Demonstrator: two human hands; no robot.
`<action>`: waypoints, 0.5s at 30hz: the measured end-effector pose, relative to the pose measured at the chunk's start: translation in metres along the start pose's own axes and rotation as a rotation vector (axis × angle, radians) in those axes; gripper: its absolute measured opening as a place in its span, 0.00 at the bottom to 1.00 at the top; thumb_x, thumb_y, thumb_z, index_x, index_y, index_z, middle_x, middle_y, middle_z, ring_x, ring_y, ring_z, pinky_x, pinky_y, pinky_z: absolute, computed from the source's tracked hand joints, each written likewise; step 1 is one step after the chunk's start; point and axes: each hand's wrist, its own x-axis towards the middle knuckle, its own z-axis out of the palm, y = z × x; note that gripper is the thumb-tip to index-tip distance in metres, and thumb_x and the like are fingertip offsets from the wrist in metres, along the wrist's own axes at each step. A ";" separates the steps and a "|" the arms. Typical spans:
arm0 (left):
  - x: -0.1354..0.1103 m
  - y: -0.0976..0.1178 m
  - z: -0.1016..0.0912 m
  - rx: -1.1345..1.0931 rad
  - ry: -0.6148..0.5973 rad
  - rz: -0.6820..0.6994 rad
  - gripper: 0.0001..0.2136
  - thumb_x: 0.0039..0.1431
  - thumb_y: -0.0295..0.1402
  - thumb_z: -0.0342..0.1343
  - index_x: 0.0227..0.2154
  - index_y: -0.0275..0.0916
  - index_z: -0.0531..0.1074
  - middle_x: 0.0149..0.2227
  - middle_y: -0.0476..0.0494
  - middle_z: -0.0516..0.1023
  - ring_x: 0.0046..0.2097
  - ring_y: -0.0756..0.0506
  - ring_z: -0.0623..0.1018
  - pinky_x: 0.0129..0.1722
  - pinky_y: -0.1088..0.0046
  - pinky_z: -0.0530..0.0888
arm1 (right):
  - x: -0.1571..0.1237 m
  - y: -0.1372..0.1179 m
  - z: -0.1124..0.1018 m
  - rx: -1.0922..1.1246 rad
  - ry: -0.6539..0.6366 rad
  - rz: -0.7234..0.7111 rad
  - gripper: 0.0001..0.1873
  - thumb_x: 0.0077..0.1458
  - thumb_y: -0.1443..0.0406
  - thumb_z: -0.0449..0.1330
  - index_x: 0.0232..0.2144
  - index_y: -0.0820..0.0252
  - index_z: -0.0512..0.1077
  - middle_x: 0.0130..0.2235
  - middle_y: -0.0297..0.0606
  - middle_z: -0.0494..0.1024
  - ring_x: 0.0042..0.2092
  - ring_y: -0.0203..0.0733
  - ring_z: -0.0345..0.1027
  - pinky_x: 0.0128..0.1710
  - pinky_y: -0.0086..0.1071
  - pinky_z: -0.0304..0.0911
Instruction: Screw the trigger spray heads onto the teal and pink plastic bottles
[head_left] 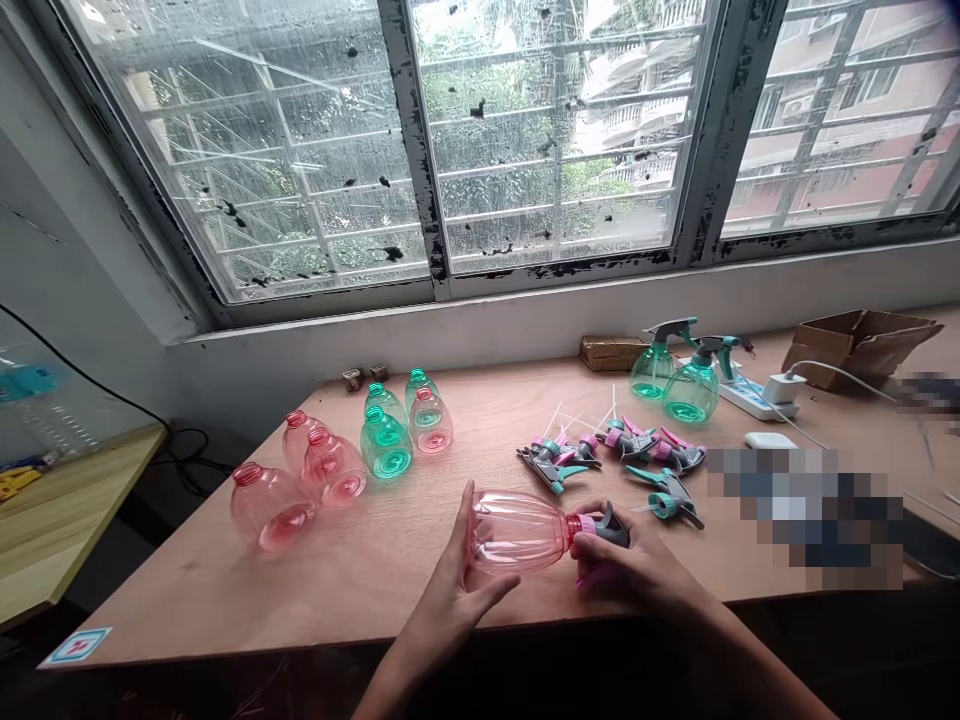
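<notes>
The person's two hands meet at the near edge of the pale wooden worktop (pixel 225 590). The left hand (pixel 463 580) curls loosely round the base of a clear pink ribbed plastic bottle (pixel 517 532), thumb up over the rim of the base. This bottle lies on its side, neck to the right, near the middle of the worktop's near edge. The right hand (pixel 626 565) is closed over a grey-and-pink trigger spray head (pixel 609 524) that sits at the bottle's neck. To the left stand seven open bottles of the same shape, four pink and three green: one pink (pixel 266 507) nearest the left end, two more pink (pixel 330 465) touching behind it, then the three green (pixel 386 445) and the fourth pink (pixel 431 420) bunched together farther back. Just beyond the right hand lies a heap of loose trigger spray heads (pixel 622 442) in grey, teal and pink, too overlapped to count exactly, with one teal head (pixel 667 497) lying apart nearer the hand. At the far right stand two finished green spray bottles (pixel 690 388), side by side and touching. Beside them lie a white power strip (pixel 750 397) and an open brown cardboard box (pixel 859 345).
</notes>
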 end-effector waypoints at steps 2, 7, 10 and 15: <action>0.000 0.001 0.000 -0.032 -0.004 -0.037 0.53 0.53 0.37 0.68 0.69 0.52 0.32 0.71 0.39 0.49 0.68 0.35 0.60 0.68 0.55 0.53 | 0.000 -0.001 0.001 -0.014 0.003 -0.002 0.18 0.54 0.56 0.68 0.41 0.60 0.71 0.29 0.33 0.79 0.30 0.41 0.74 0.32 0.34 0.71; 0.002 0.001 0.000 -0.052 0.005 -0.070 0.51 0.52 0.41 0.69 0.70 0.45 0.38 0.69 0.33 0.55 0.66 0.32 0.63 0.66 0.53 0.58 | 0.000 -0.001 0.002 -0.052 0.009 -0.002 0.17 0.54 0.56 0.69 0.40 0.60 0.72 0.28 0.33 0.80 0.30 0.41 0.74 0.32 0.33 0.71; 0.002 -0.001 0.001 -0.024 0.015 -0.032 0.50 0.54 0.39 0.68 0.70 0.50 0.37 0.70 0.37 0.51 0.67 0.34 0.61 0.67 0.54 0.55 | 0.001 0.000 0.001 -0.022 0.016 -0.001 0.18 0.53 0.56 0.69 0.41 0.60 0.72 0.29 0.33 0.80 0.30 0.40 0.74 0.31 0.32 0.71; -0.001 -0.003 0.001 0.049 0.014 -0.045 0.55 0.53 0.38 0.68 0.70 0.44 0.30 0.61 0.32 0.66 0.64 0.35 0.66 0.67 0.52 0.55 | 0.001 0.001 0.000 -0.014 0.026 -0.016 0.18 0.53 0.56 0.69 0.40 0.60 0.72 0.29 0.33 0.80 0.30 0.40 0.75 0.31 0.33 0.72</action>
